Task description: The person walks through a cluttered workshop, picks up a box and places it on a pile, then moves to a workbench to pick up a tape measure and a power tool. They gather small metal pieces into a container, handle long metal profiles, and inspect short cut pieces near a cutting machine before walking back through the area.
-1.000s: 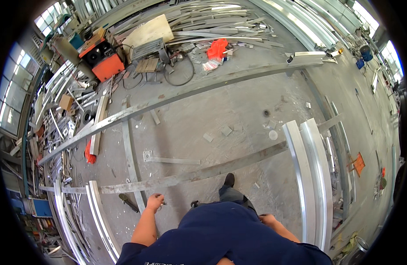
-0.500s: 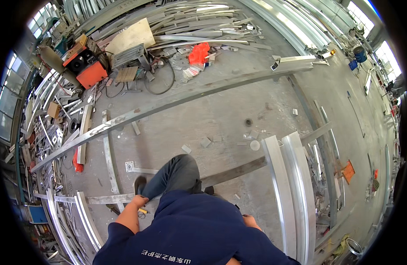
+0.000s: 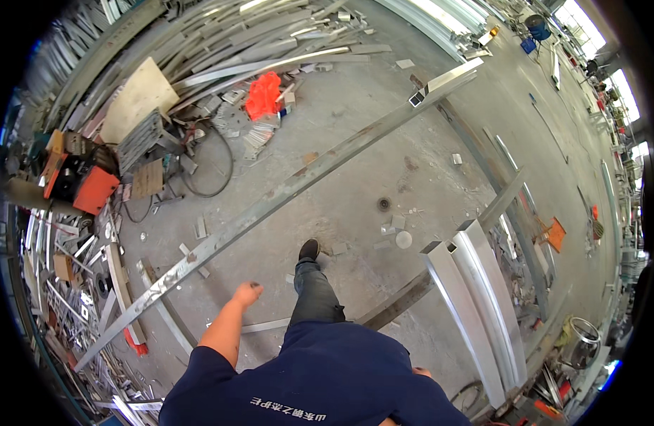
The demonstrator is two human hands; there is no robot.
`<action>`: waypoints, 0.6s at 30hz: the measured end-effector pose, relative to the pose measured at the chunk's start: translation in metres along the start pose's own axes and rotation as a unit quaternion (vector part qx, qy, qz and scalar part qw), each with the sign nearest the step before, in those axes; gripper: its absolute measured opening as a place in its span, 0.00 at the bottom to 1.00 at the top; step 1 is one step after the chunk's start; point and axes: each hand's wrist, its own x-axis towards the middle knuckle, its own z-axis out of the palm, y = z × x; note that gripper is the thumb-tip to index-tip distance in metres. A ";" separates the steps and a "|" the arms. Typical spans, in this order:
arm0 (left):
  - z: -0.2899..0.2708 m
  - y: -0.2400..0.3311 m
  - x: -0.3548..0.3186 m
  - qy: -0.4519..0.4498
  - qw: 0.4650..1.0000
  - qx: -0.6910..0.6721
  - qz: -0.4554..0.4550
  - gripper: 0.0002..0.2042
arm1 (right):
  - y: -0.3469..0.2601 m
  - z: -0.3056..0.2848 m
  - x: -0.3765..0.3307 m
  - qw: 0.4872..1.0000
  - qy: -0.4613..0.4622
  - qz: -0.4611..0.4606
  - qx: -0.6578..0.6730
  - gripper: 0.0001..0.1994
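Note:
My left hand (image 3: pixel 249 292) hangs in the air ahead of my body, its fingers curled in, with nothing visible in them. Beyond it a long grey steel beam (image 3: pixel 270 202) runs slantwise across the work area. Only a bit of my right hand (image 3: pixel 422 371) shows past the side of my dark blue shirt; its fingers are hidden. Nearest to that hand are two bright silver metal profiles, a square tube (image 3: pixel 463 319) and a ridged profile (image 3: pixel 493 305), lying side by side over a dark steel crossbar (image 3: pixel 401 298).
One shoe (image 3: pixel 309 250) is planted on the concrete floor short of the beam. An orange machine (image 3: pixel 95 190), a metal stand (image 3: pixel 144 142), a looped cable and an orange-red bag (image 3: pixel 263 96) are at the far left. Offcuts and scrap lie along the left side. A short tube (image 3: pixel 451 79) rests at the beam's far end.
I have stepped forward, and the view has turned and shifted. My left hand has swung forward and up from beside my leg. My right hand is still mostly hidden.

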 end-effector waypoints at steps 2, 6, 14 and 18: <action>-0.024 0.030 0.040 0.011 0.996 -0.091 -0.010 0.18 | -0.069 0.010 -0.054 0.996 -0.021 -0.050 -0.074 0.17; -0.065 0.082 0.076 0.002 0.984 -0.175 -0.034 0.17 | -0.141 0.007 -0.076 0.965 -0.075 -0.113 -0.225 0.16; -0.102 0.113 0.106 -0.016 0.987 -0.140 -0.073 0.16 | -0.250 0.014 -0.111 0.946 -0.075 -0.161 -0.272 0.16; -0.104 0.172 0.123 -0.029 0.992 -0.116 -0.026 0.17 | -0.269 0.009 -0.113 0.958 -0.072 -0.199 -0.194 0.15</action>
